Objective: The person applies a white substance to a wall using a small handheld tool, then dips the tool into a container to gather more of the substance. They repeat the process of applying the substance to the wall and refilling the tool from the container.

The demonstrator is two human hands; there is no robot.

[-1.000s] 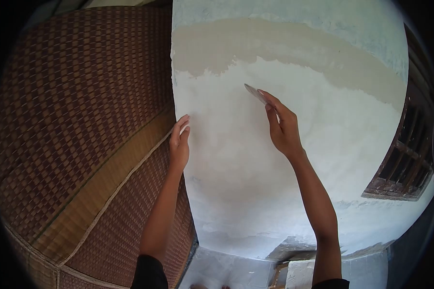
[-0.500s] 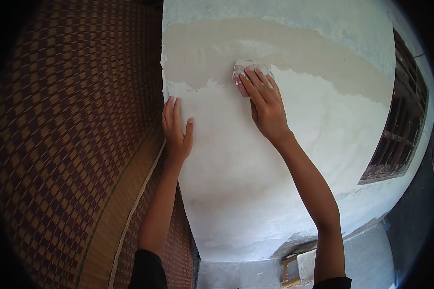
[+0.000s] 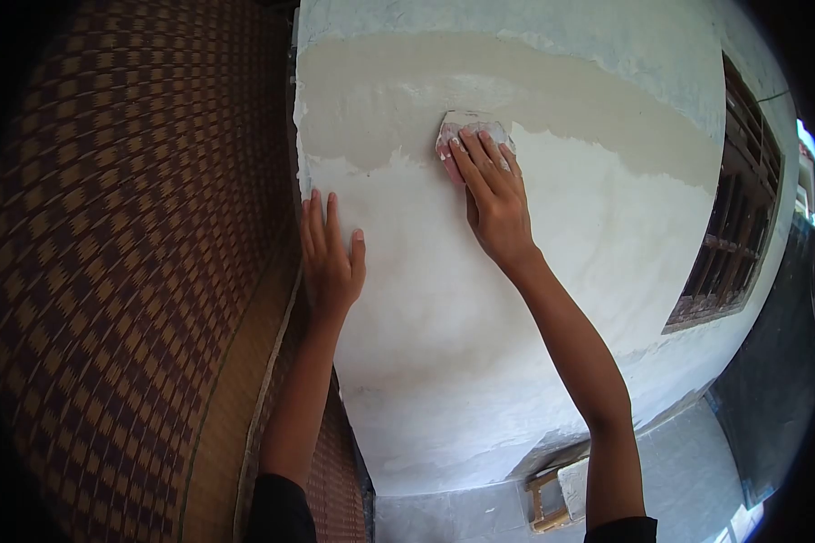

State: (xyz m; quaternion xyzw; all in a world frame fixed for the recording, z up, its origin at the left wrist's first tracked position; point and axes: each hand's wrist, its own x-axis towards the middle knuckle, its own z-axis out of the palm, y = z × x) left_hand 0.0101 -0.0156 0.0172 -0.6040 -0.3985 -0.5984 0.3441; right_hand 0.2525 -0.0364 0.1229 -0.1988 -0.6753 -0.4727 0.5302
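My right hand (image 3: 498,204) presses a flat, pinkish putty spreader (image 3: 450,161) against the wall (image 3: 444,299), fingers stretched over its back. White putty coats much of the spreader and dots my fingertips. It sits at the lower border of a beige, damp-looking band (image 3: 380,81) of putty that curves across the upper wall, with whiter surface below. Near the wall's left edge, my left hand (image 3: 332,262) rests with fingers pointing up and thumb apart, holding nothing.
A brown and maroon woven mat (image 3: 127,226) hangs along the left side. On the right, the wall has a barred wooden window (image 3: 733,208). A small wooden stool (image 3: 552,498) with a whitish top stands on the grey tiled floor (image 3: 453,518) below.
The view has shifted slightly, with the window appearing further left. My left hand sits a little lower in view. My right hand stays on the spreader at nearly the same spot.
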